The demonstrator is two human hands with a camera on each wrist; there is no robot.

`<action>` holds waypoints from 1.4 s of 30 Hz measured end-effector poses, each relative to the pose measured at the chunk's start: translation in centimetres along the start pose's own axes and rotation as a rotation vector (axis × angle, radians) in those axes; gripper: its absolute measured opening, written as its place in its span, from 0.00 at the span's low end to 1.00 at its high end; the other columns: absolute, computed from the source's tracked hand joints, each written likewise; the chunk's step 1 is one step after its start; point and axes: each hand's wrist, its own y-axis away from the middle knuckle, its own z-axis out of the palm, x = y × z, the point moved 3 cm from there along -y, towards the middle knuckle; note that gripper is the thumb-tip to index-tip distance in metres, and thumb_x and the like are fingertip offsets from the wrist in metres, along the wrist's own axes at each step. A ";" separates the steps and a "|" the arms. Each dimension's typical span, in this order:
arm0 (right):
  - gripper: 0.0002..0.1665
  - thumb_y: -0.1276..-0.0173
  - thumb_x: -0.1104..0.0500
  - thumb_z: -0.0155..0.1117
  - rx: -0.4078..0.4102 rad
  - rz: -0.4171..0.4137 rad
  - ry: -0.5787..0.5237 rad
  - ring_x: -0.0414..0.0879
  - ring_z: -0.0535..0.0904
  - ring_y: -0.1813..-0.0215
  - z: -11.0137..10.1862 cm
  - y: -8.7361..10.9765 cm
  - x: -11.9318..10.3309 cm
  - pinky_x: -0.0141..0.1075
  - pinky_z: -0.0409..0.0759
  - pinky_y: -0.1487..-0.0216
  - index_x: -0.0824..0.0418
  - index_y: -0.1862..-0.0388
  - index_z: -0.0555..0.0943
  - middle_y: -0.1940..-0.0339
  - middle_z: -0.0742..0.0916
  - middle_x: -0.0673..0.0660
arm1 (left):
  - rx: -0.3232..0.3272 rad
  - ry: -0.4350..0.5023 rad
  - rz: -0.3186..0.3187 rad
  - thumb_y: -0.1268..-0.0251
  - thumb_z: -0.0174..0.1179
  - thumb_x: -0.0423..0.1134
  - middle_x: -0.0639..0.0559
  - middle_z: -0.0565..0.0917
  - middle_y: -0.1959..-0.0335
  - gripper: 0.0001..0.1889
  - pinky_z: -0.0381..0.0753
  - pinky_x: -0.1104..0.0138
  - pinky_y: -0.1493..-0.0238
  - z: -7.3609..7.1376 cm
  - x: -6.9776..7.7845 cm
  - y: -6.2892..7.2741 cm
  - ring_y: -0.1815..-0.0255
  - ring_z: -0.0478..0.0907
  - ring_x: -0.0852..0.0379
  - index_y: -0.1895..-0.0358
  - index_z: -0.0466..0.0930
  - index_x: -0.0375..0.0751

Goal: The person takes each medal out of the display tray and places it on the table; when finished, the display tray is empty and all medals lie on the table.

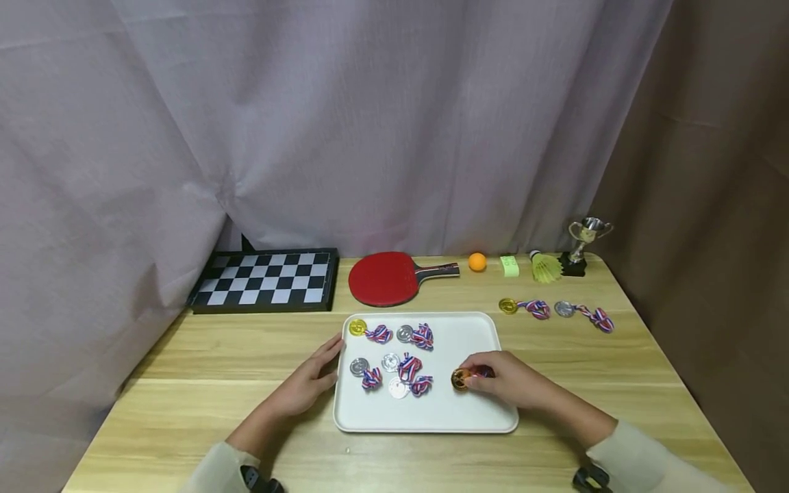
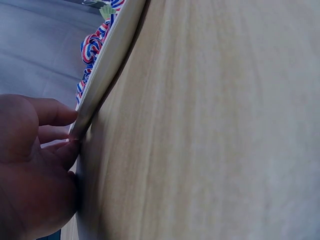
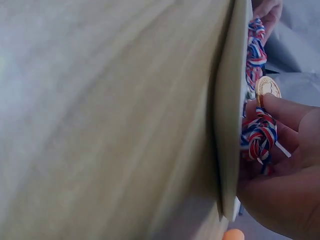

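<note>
A white tray lies on the table in the head view. My right hand pinches a gold medal over the tray's right part; its striped ribbon bunches beneath the fingers in the right wrist view. On the tray's left half lie several medals with red, white and blue ribbons: a gold medal at the back corner, a silver medal beside it, and more silver ones in front. My left hand rests against the tray's left edge, fingertips at the rim in the left wrist view.
Behind the tray stand a checkered board, a red table tennis paddle, an orange ball, a pale green block, a yellow shuttlecock and a trophy. A gold medal and a silver medal lie right of the tray.
</note>
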 end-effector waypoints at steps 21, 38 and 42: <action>0.14 0.30 0.66 0.68 0.279 0.163 0.028 0.43 0.80 0.61 -9.3 0.2 5.6 0.30 0.79 0.65 0.70 0.48 0.80 0.62 0.87 0.58 | -0.011 0.013 -0.032 0.23 0.50 0.26 0.47 0.47 0.14 0.34 0.41 0.52 0.17 -0.1 -0.3 0.1 0.14 0.40 0.46 0.18 0.52 0.34; 0.08 0.35 0.65 0.74 0.381 0.151 0.282 0.42 0.78 0.61 -8.2 0.2 7.8 0.37 0.77 0.59 0.63 0.58 0.87 0.67 0.86 0.50 | -0.014 0.000 -0.023 0.24 0.51 0.25 0.46 0.47 0.14 0.34 0.41 0.51 0.17 -0.1 -0.2 -0.1 0.14 0.40 0.45 0.18 0.51 0.33; 0.08 0.36 0.66 0.73 0.386 0.154 0.283 0.43 0.78 0.60 -8.1 0.2 8.1 0.37 0.76 0.58 0.62 0.58 0.87 0.66 0.86 0.50 | -0.017 0.001 -0.034 0.23 0.51 0.26 0.48 0.47 0.14 0.34 0.42 0.52 0.17 -0.1 -0.3 -0.1 0.14 0.40 0.47 0.18 0.51 0.35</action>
